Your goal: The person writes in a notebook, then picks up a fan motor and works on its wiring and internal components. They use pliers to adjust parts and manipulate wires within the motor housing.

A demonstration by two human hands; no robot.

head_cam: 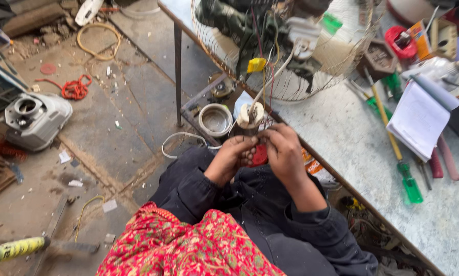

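Holding a small red plastic part point(260, 155) between both hands, I note my left hand point(233, 157) and right hand point(284, 152) pinch it equally close, just below the round white wire-fed fitting point(250, 115).

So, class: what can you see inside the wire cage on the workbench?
Inside the wire cage sit a dark motor, coloured wires and a yellow connector. The motor's far side and the cage's base are hidden by these parts.

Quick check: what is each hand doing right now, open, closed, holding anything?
Left hand: fingers closed on the red part.
Right hand: fingers curled on the same red part, below the white round fitting.
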